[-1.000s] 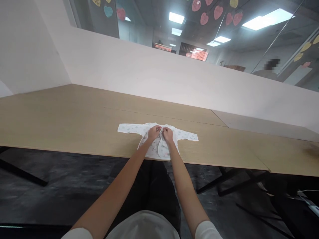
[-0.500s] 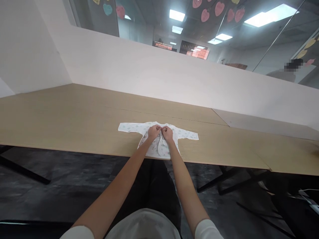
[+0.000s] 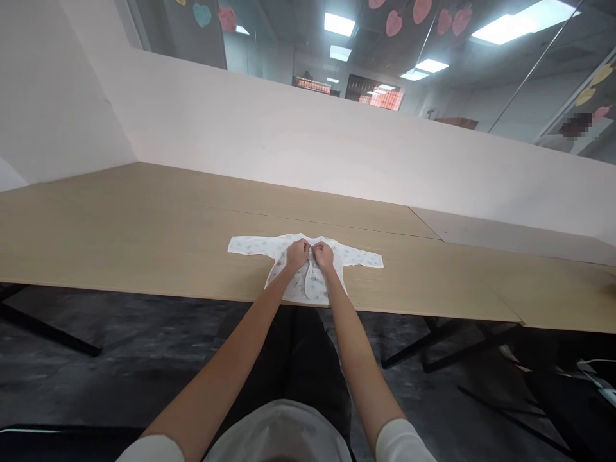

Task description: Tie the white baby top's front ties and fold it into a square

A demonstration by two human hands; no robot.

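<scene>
"Where does the garment lie from the left hand (image 3: 297,254) and the right hand (image 3: 323,255)?"

"Directly under them. A white, lightly printed baby's long-sleeved top (image 3: 312,285) is spread flat on the counter (image 3: 144,237), with both hands side by side at its neckline, almost touching."

"Which way does it run?"

"Its long axis goes sleeve to sleeve, across the person's front. One sleeve (image 3: 250,244) reaches out beyond the left hand, the other (image 3: 360,258) beyond the right. The body hangs from the hands toward the person, ending near the counter's front edge."

"Is one hand nearer?"

"No, they're about level, one on each side of the centre front."

"And their state?"

"Both are closed, fingertips pinching at the collar, though what they pinch is too small to tell. The left forearm (image 3: 245,321) and right forearm (image 3: 359,340) reach forward and converge."
</scene>
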